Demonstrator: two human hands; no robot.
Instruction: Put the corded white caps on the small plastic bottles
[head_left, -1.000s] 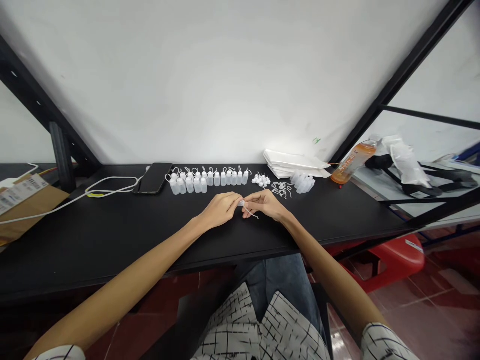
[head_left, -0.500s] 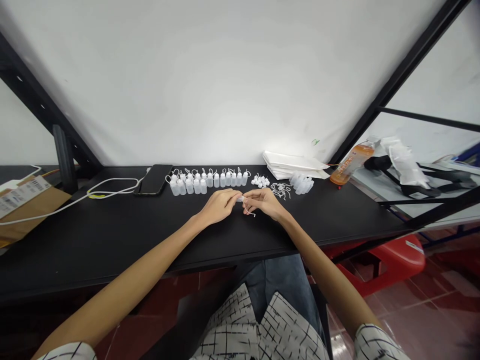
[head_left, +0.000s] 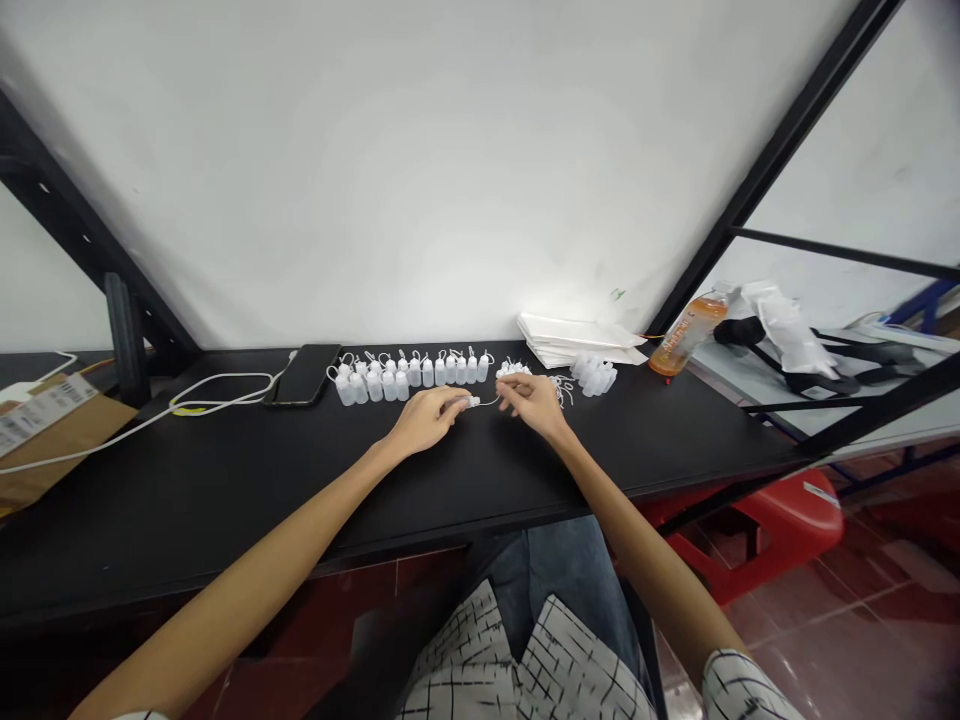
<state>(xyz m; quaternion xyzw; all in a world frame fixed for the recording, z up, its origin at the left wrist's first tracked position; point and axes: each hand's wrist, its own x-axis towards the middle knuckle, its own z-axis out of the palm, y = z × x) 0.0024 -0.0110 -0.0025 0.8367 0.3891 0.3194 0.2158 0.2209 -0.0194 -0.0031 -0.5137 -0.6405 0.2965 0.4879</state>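
Observation:
My left hand point(head_left: 426, 418) is closed around a small translucent squeeze bottle, mostly hidden in the fingers. Its white neck point(head_left: 472, 401) points right, and a thin white strap point(head_left: 487, 403) runs out from it. The free end of the strap lies close to the fingertips of my right hand point(head_left: 529, 402); contact is hard to make out. The right fingers are apart, just in front of a pile of small white nozzle tips point(head_left: 513, 367). Loose white straps point(head_left: 562, 390) lie behind that hand, partly covered by it.
Several strapped bottles point(head_left: 390, 384) stand in rows at the back. Uncapped bottles point(head_left: 595, 376) lie right, by folded white sheets point(head_left: 577, 340). A phone point(head_left: 304, 375), white cable point(head_left: 225, 378) and cardboard box point(head_left: 67, 440) are left. An orange drink bottle point(head_left: 686, 338) leans far right.
My right hand has come away from the bottle and moved slightly right, its fingers spreading. The bottle stays in my left hand; its strap now stretches sideways instead of hanging down. The view shifted slightly.

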